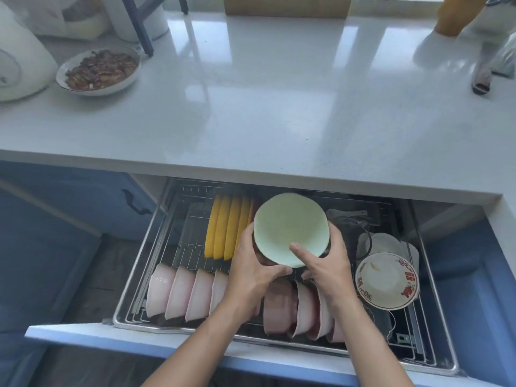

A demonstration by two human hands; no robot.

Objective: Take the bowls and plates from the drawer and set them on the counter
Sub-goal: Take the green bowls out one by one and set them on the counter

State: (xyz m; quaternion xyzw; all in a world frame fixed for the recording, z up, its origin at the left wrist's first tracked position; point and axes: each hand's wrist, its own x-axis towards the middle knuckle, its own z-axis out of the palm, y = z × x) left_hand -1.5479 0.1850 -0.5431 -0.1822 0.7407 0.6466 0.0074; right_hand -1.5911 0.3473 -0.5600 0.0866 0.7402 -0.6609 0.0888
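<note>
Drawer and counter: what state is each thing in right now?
Drawer: pulled open.
Green bowl: held over the drawer by both hands.
Left hand: grips the bowl's left side.
Right hand: grips its right side, thumb inside.
Yellow plates: on edge in the rack.
Pink bowls: on edge in a row.
Patterned bowl: tilted, empty.
Dish on counter: full of food.

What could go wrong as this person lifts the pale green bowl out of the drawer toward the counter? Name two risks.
1. The counter edge overhangs the open drawer, so the pale green bowl, held by the left hand and right hand, could knock against it while rising.
2. Pink bowls stand tightly racked beneath; a wrist could bump them.
</note>
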